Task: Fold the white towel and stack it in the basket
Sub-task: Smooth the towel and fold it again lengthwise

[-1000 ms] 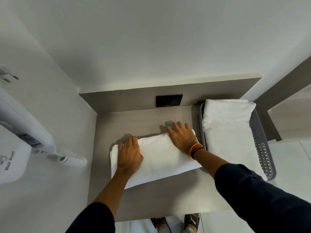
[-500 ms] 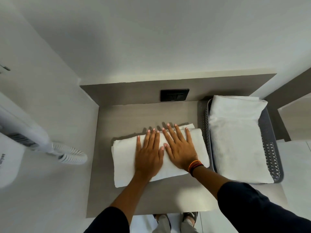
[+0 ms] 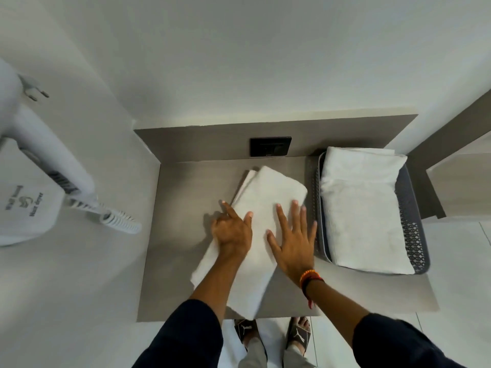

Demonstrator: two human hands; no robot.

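Observation:
A folded white towel lies on the grey counter, turned so its long side runs from the back toward the front edge. My left hand rests on the towel's left edge, fingers loosely spread. My right hand, with a beaded wristband, lies flat and spread on the towel's right side. To the right stands a dark grey perforated basket holding a stack of folded white towels.
A white wall-mounted hair dryer with a coiled cord hangs on the left wall. A black socket plate sits on the back panel. My feet in sandals show below the counter's front edge.
The towel has been rotated from lying crosswise to lying lengthwise toward me. Both hands turned with it and shifted toward its sides.

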